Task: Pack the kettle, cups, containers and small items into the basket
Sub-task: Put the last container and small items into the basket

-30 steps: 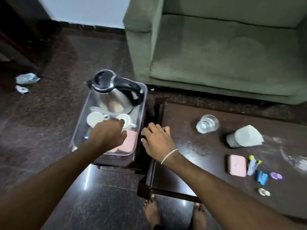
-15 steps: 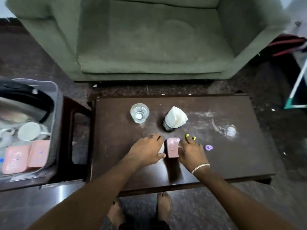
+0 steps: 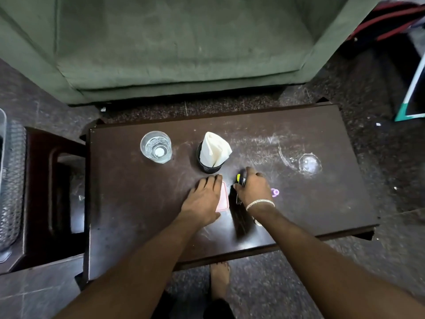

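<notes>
Since half a second ago, both hands have closed further over their items. At far left, the clear mesh-walled plastic basket (image 3: 9, 180) shows only its edge. The left hand (image 3: 204, 199) lies flat on the pink rectangular lidded container (image 3: 223, 199) on the dark wooden table (image 3: 138, 203); fingers extended, no clasp yet. Likely light, rigid, smooth: best pinched across its long edges. The right hand (image 3: 251, 189) curls around small yellow-tipped items (image 3: 239, 178); grip firmness cannot be told.
</notes>
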Demonstrator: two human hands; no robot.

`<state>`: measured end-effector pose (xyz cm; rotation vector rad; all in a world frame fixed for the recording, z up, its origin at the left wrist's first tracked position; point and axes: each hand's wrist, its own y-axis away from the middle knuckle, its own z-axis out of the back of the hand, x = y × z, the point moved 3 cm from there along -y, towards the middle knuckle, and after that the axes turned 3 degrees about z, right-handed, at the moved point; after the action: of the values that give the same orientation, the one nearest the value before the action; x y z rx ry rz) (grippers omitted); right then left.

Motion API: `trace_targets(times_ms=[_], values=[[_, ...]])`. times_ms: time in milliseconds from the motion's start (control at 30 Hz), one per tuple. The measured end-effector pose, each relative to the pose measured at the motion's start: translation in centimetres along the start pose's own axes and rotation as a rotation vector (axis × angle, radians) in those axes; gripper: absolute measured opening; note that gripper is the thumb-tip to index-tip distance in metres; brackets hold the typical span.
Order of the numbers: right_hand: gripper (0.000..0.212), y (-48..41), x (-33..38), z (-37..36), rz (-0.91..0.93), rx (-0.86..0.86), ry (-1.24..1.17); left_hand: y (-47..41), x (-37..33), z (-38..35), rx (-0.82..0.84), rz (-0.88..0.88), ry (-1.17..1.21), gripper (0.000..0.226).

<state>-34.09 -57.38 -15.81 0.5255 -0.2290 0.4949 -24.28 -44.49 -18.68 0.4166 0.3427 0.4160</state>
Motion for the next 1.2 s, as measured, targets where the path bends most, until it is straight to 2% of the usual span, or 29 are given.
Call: trace_targets(times_ms=[233,367,467,600,700,867,1033,1200], values=[[0.027,-1.3,1.1,-1.6,-0.050,-0.006,0.039,1.1,3.9,1.2,-0.063,-0.046,0.057,0.108],[0.017,0.8,2.1,-1.7,-0.084,-0.012,-0.133,4.4,7.0,2.9,-0.118,-0.063,0.049,0.109],[0.018,3.9,5.0,-2.3,-0.083,0.076,-0.300,8.2,9.3,5.3,-0.163,-0.071,0.047,0.113],[0.018,9.1,13.7,-3.3,0.100,0.159,-0.443,15.7,14.7,10.6,-0.263,-0.036,0.103,0.112],[0.013,11.5,20.1,-3.2,0.168,0.189,-0.556,20.3,19.1,14.0,-0.320,-0.003,0.133,0.114],[0.014,16.6,35.6,-3.7,0.416,0.195,-0.597,31.4,31.7,18.1,-0.345,0.236,0.202,0.124],[0.014,20.2,45.9,-6.0,0.526,0.216,-0.564,38.8,41.4,17.6,-0.272,0.382,0.205,0.128],[0.016,21.7,52.8,-10.5,0.547,0.254,-0.443,41.4,47.6,14.2,-0.060,0.534,0.277,0.121]])
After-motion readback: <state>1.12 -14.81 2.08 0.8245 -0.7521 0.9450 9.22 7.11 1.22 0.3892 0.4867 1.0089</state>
